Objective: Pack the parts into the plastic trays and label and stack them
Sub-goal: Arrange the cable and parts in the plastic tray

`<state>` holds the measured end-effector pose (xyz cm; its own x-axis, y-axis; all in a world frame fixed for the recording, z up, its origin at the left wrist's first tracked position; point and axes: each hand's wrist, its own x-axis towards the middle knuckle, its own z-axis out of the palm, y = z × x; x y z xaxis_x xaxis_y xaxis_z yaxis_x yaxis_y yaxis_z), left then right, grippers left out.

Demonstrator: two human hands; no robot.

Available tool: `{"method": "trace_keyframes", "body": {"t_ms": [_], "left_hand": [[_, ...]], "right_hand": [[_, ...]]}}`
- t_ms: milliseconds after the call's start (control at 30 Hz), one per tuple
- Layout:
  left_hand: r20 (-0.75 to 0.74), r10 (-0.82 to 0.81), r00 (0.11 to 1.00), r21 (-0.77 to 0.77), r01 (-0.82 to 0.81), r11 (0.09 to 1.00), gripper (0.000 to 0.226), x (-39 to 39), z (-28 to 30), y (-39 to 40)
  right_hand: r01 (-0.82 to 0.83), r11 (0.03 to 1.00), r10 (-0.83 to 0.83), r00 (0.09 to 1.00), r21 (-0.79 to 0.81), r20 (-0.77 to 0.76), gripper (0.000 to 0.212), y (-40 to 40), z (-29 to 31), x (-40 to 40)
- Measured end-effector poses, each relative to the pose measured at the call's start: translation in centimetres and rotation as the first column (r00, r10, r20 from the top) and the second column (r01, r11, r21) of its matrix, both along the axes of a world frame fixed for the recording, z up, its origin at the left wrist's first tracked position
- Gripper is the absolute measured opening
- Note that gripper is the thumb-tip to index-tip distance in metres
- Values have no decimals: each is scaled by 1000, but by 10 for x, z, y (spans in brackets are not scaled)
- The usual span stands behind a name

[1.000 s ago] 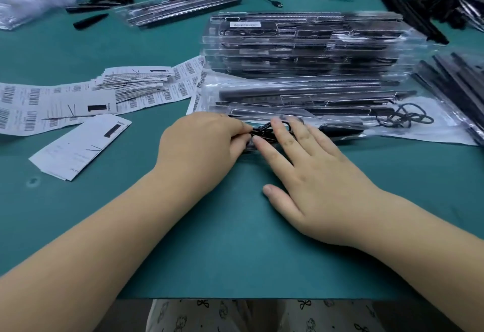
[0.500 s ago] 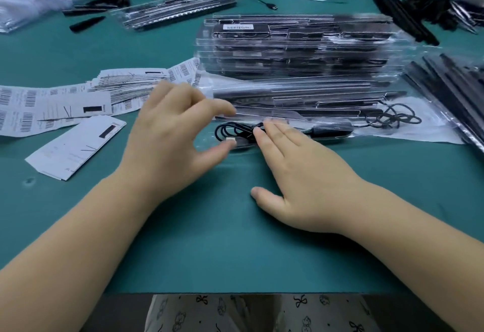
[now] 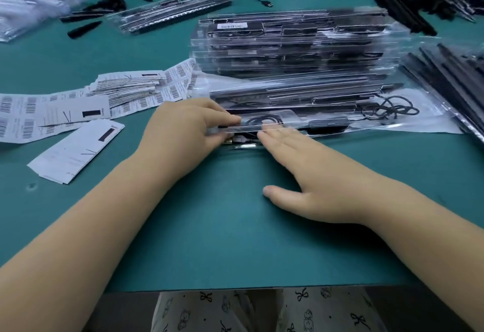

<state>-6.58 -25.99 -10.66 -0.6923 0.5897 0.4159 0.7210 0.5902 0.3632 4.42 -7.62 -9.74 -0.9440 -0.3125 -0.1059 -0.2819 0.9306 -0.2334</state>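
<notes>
Clear plastic tray lies at frame centre on the green surface, holding a coiled black cable. Our left hand pinches its near-left end; our right hand rests flat, fingers straight, on its front edge. Barcode labels lie at left.

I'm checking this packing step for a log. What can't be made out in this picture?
- Head view: print on the label atop the tray stack is too small and blurred.
- Left hand grips the near tray; its fingertips hide that end.
- Right hand lies flat, covering part of the cable.
- Whether the tray is snapped shut: clear plastic glare hides it.
</notes>
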Motion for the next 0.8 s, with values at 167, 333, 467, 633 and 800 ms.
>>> {"method": "trace_keyframes", "body": {"t_ms": [167,333,467,633,800], "left_hand": [[-99,-24,995,-60,18,998,24,1,-1,0],[-28,-40,999,-73,38,997,29,-2,-2,-4],[62,-82,995,-86,87,992,44,-3,1,-5],[61,-124,990,-156,132,979,46,-1,5,-9],[-195,-55,979,-360,-19,933,59,17,11,14]], "right_hand": [[-2,990,13,997,139,-75,75,-5,-5,13],[176,965,-117,952,193,-282,71,13,-6,33],[311,948,-267,894,70,-360,54,46,-4,33],[355,934,-325,887,34,-330,55,67,-4,27],[313,950,-279,872,20,-402,39,60,-16,33]]}}
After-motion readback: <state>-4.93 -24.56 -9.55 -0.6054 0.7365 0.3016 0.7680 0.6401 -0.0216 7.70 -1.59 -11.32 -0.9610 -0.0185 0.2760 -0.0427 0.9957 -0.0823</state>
